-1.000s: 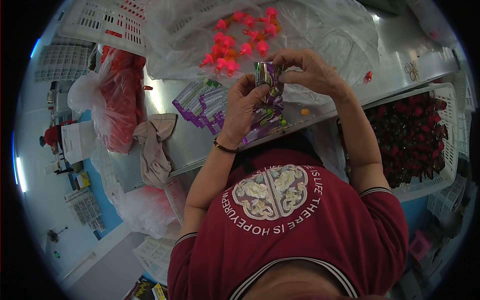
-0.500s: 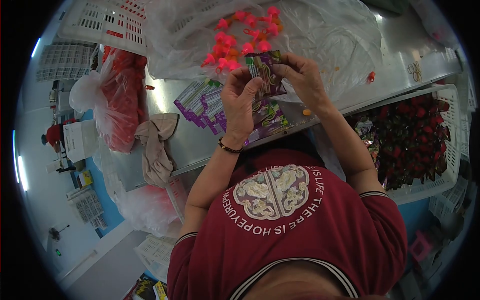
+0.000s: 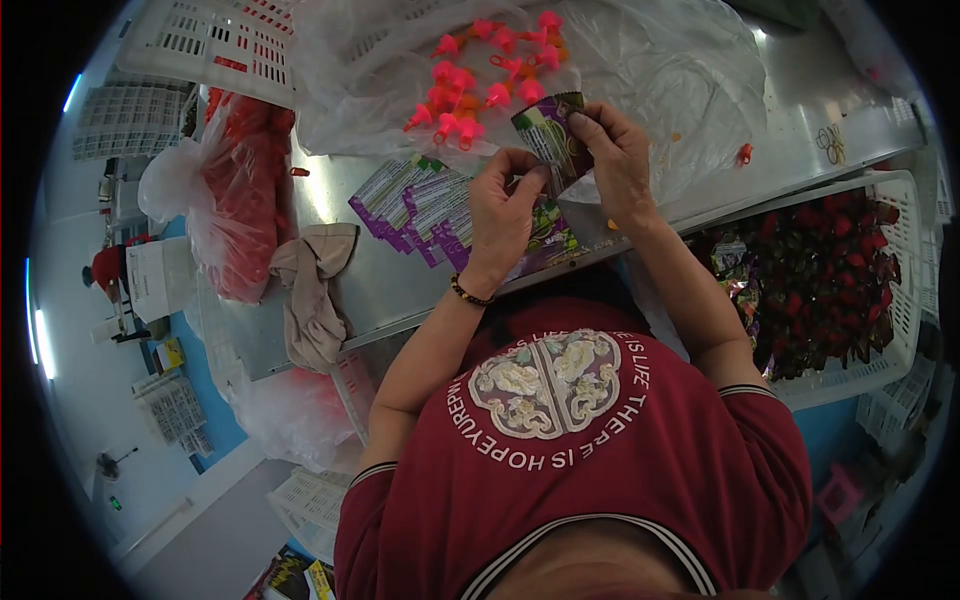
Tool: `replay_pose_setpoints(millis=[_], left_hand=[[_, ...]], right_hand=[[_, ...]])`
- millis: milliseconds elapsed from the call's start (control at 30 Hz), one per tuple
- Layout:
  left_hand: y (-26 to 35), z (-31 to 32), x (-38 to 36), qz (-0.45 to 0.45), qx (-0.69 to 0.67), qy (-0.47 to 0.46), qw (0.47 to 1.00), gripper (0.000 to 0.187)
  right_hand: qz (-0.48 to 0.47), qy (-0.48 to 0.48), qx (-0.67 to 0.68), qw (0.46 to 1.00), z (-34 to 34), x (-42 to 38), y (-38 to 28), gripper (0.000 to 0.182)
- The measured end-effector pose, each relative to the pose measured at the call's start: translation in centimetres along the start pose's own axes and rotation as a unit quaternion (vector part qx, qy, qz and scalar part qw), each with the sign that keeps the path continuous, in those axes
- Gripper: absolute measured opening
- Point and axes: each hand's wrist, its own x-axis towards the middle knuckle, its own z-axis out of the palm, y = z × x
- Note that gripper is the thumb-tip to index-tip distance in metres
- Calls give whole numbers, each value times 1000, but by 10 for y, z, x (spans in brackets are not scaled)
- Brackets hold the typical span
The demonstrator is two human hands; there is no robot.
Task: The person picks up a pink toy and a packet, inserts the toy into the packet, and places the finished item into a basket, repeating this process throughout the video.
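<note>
A purple and green printed packet [image 3: 553,140] is held up above the metal table, tilted, between both hands. My left hand [image 3: 505,205] pinches its lower left corner between thumb and fingers. On the upper right side, my right hand [image 3: 615,155] grips it with the thumb across the front. What is inside the packet, if anything, is hidden. Several flat purple packets [image 3: 425,212] lie fanned out on the table beside and below my left hand. Past the hands, several bright pink plastic pieces with orange parts [image 3: 455,95] rest on a clear plastic sheet [image 3: 660,70].
A white crate [image 3: 905,270] of dark red wrapped items stands at the right. On the left are a crumpled cloth [image 3: 315,290], a clear bag of red pieces [image 3: 235,200] and a white basket [image 3: 215,45]. Rubber bands [image 3: 830,143] lie at the table's right.
The packet has turned and tilted to the right, showing more of its green printed side. My left hand has slid right and down to its lower corner; my right hand has moved slightly up.
</note>
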Motion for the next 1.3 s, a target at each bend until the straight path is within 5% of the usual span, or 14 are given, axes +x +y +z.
replay_pose_setpoints(millis=[167,433,767,833,933,1000,1167,1267,1300], left_hand=[[-8,-2,0,17,-75,4,997,12],[14,5,20,28,-46,27,998,19],[11,4,17,30,-90,12,995,7],[9,2,17,37,-85,-13,996,7],[10,0,14,90,59,-5,994,5],[7,-3,14,104,143,-22,984,3],[7,-2,6,117,141,-40,982,5],[1,-16,7,92,92,-40,991,7],[-3,-18,6,107,101,-11,989,8]], right_hand=[[-32,105,79,991,-6,15,-3,13],[-101,10,-150,984,2,3,1,13],[-17,-44,19,999,3,10,-19,13],[-48,-117,-175,976,-11,14,-26,13],[-5,-175,-180,968,-14,15,-38,17],[-129,-190,-238,944,-12,9,-38,18],[-156,-122,-344,918,-21,-11,-54,16],[-267,-52,-414,869,-35,-30,-98,13],[-238,-135,-182,945,-48,-40,-113,10]])
